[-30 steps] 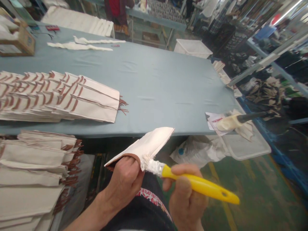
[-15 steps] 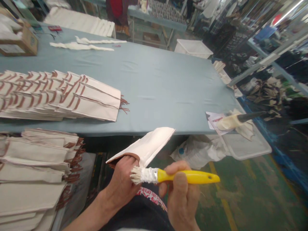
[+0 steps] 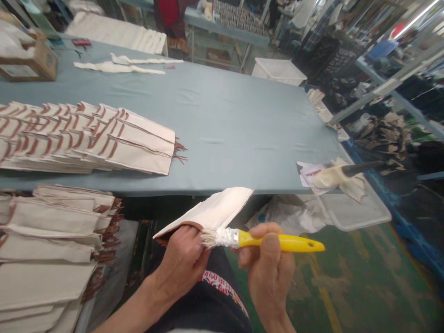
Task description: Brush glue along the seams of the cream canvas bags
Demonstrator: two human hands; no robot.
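Observation:
My left hand (image 3: pixel 183 252) grips a cream fabric pouch (image 3: pixel 213 208) by its brown-trimmed opening, the fingers partly hidden inside it. The pouch slants up to the right, its far end by the table's front edge. In my right hand (image 3: pixel 268 268) is a paintbrush (image 3: pixel 280 241) with a yellow handle, pinched between thumb and fingers. White wrapping covers the brush's neck. Its pale bristles point left, close beside my left hand and the pouch's opening; I cannot tell whether they touch.
Overlapping cream pouches (image 3: pixel 138 143) lie on the blue-covered table (image 3: pixel 243 125). More pouches (image 3: pixel 45 245) are stacked at lower left. A second brush (image 3: pixel 333 177) rests at the table's right corner, above a translucent bin (image 3: pixel 371 215). A cardboard box (image 3: pixel 45 60) stands at far left.
My right hand has moved the paintbrush a little to the right and upward. My left hand and the pouch have shifted only slightly.

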